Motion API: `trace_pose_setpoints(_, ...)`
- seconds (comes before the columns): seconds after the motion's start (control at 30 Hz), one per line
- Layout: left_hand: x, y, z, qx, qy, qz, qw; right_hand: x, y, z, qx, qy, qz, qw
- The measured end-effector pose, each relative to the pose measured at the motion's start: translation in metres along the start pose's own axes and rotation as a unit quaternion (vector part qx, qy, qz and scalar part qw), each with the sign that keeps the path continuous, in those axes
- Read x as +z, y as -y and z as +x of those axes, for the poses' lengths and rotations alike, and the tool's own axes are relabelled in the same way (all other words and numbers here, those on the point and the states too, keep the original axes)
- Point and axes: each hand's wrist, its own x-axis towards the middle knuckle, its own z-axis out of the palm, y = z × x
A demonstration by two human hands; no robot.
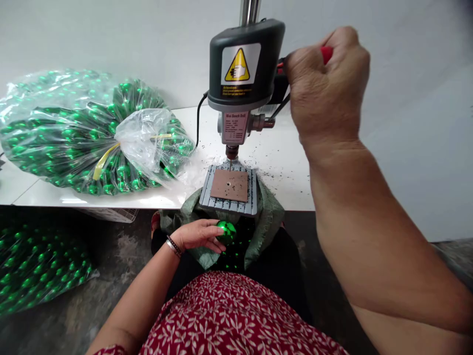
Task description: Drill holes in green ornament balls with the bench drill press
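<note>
My left hand (202,234) holds a shiny green ball (226,231) over an open woven sack (264,222), just below the front edge of the drill's base. More green balls glint inside the sack in my lap. Raised on the right, my right hand (330,84) is wrapped round the red-tipped lever of a mini bench drill (246,64). The drill bit (231,164) points down above a brown square board (229,186) with a small hole in it. That board lies on the slotted metal base (205,195).
A tied clear plastic bag (81,133) full of green balls lies on the white table (166,197) at left. A second bag of green balls (40,266) rests on the floor below. Dark shavings are scattered round the drill base. A black cable (198,118) runs behind the drill.
</note>
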Motion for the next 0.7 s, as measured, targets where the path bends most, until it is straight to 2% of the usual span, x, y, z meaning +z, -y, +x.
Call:
trace_pose_setpoints(0.07,0.002,0.006,0.003,-0.011,-0.039,0.076,0.996,0.001,-0.002,0.0,-0.004,0.0,0.005,1.0)
trace_pose_setpoints(0.13,0.004,0.003,0.0,0.003,-0.098,0.197,0.975,0.001,-0.005,0.0,-0.007,0.0,0.01,1.0)
trace_pose_setpoints(0.23,-0.003,-0.015,-0.017,0.083,-0.158,0.334,0.925,0.002,-0.007,0.0,-0.004,-0.007,0.012,1.0)
trace_pose_setpoints(0.3,-0.016,-0.033,-0.032,0.127,-0.205,0.359,0.902,0.002,-0.007,-0.001,0.002,-0.01,0.006,1.0)
trace_pose_setpoints(0.33,-0.026,-0.043,-0.038,0.134,-0.247,0.368,0.886,0.001,-0.006,-0.001,0.006,-0.013,0.002,1.0)
trace_pose_setpoints(0.37,-0.037,-0.053,-0.042,0.136,-0.318,0.385,0.856,0.001,-0.005,-0.002,0.01,-0.015,-0.001,1.0)
trace_pose_setpoints(0.4,-0.049,-0.064,-0.045,0.132,-0.398,0.42,0.805,0.001,-0.004,-0.002,0.013,-0.016,-0.004,1.0)
trace_pose_setpoints(0.47,-0.074,-0.083,-0.042,0.095,-0.512,0.517,0.68,0.001,-0.003,-0.002,0.017,-0.019,-0.005,1.0)
trace_pose_setpoints(0.53,-0.097,-0.1,-0.032,0.052,-0.538,0.596,0.594,0.001,-0.003,-0.002,0.019,-0.019,-0.007,1.0)
trace_pose_setpoints(0.57,-0.106,-0.107,-0.025,0.039,-0.536,0.624,0.567,0.001,-0.003,-0.002,0.02,-0.02,-0.009,1.0)
trace_pose_setpoints(0.6,-0.113,-0.113,-0.018,0.029,-0.527,0.644,0.553,0.001,-0.004,-0.002,0.022,-0.021,-0.012,0.999)
trace_pose_setpoints(0.63,-0.119,-0.117,-0.011,0.024,-0.518,0.652,0.553,0.001,-0.005,-0.002,0.021,-0.022,-0.014,0.999)
trace_pose_setpoints(0.7,-0.127,-0.12,-0.001,0.026,-0.488,0.649,0.584,0.001,-0.007,-0.001,0.014,-0.021,-0.012,1.0)
